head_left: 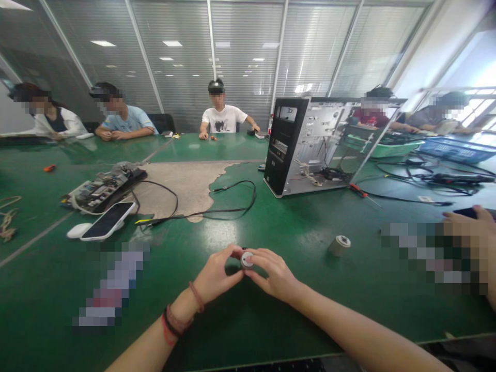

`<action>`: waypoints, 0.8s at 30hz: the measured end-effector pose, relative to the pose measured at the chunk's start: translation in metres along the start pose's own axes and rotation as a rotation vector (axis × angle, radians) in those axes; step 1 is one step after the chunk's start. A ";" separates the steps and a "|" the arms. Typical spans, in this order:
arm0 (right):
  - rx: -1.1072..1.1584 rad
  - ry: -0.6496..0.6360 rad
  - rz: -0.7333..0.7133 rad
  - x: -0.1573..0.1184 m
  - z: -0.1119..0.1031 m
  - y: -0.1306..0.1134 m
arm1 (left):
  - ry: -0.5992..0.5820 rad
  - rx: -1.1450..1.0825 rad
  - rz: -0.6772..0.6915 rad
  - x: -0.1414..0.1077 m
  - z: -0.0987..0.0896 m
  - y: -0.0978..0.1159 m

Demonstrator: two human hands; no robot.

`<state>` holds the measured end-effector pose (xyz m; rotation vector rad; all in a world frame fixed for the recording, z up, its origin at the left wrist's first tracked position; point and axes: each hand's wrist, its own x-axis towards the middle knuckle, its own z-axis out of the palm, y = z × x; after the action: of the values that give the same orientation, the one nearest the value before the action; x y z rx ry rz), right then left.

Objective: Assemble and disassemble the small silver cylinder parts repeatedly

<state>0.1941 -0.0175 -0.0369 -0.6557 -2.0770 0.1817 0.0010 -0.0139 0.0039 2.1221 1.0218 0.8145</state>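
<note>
**Q:** Closest thing's the left hand [215,274] and right hand [275,274], so what've they got?

**A:** Small round cylinder [247,260] with a pale cap, fingers [232,253] of both hands clenched around it, over the glossy green worktop [271,320].

**Q:** Room around it?

**A:** Plenty. Similar stubby cylinder [339,246] stands off to the right, well clear.

No text can be read in this view. A small badge [274,166] on the black front of the computer case [284,147] is too small to make out, as is the print on a white label [425,199] on the surface [294,320] to the case's right. The round white part [247,260] shows nothing legible.
</note>
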 end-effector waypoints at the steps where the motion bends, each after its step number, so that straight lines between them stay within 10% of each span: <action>1: 0.029 0.013 0.047 0.000 0.001 0.000 | 0.002 -0.012 -0.008 0.000 0.000 0.001; 24: 1.154 0.090 0.990 0.009 0.012 0.001 | 0.038 -0.706 -0.404 0.008 0.009 -0.015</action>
<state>0.1808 -0.0111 -0.0374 -0.8171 -1.0618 1.6883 0.0051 -0.0022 -0.0108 1.2616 0.9529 0.8494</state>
